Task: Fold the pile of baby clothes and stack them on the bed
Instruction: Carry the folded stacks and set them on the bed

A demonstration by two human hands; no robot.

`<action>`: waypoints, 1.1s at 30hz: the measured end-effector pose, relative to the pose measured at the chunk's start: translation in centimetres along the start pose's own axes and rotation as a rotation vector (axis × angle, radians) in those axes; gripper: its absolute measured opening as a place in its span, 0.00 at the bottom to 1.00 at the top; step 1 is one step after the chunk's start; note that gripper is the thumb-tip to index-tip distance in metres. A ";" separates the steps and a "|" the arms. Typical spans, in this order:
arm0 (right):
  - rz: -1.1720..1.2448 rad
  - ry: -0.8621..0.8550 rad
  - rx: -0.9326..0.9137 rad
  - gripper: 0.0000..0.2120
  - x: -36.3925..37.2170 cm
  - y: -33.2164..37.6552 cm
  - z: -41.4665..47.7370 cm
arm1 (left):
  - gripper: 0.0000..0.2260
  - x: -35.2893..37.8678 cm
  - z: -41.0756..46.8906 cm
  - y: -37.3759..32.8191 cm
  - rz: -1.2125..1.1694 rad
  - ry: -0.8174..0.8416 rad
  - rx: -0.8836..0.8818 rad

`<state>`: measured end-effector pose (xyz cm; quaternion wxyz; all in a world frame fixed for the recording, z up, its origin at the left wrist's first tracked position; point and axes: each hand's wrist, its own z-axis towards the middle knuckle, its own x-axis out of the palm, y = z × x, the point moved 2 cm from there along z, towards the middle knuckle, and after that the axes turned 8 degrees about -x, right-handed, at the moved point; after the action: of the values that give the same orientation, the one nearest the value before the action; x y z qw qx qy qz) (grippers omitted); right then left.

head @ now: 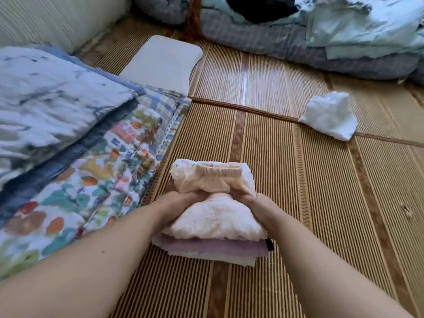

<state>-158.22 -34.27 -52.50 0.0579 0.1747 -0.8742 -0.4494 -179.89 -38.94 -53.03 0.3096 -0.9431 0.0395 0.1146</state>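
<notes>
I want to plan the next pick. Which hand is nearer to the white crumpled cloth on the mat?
Right. The right hand grips the folded stack's right side, below-left of the white cloth. The left hand is farther left.

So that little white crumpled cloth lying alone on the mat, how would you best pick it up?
Probably from above, pinching the raised peak of the white cloth. It sits bunched into a loose mound on the woven mat, with nothing crowding it, so the bunched top offers folds to catch; its flat edges hug the mat.
</notes>
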 end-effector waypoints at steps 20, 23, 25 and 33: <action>0.373 -0.017 -0.050 0.29 -3.1 4.4 -14.4 | 0.48 2.5 -12.4 -4.0 -0.439 0.387 0.185; 0.371 -0.076 -0.098 0.34 -6.1 9.0 -22.4 | 0.41 3.7 -20.5 -8.4 -0.388 0.497 0.239; 0.392 -0.119 -0.156 0.36 -8.3 12.1 -29.4 | 0.32 5.3 -27.2 -11.3 -0.355 0.567 0.286; 0.430 -0.452 -0.277 0.46 -16.9 16.7 -54.3 | 0.35 15.1 -48.6 -17.5 -0.140 0.727 0.388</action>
<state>-132.71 -60.88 -6.13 -0.0206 -0.1270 -0.8123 -0.5688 -153.42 -53.77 -8.57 0.4546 -0.8467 0.1026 -0.2566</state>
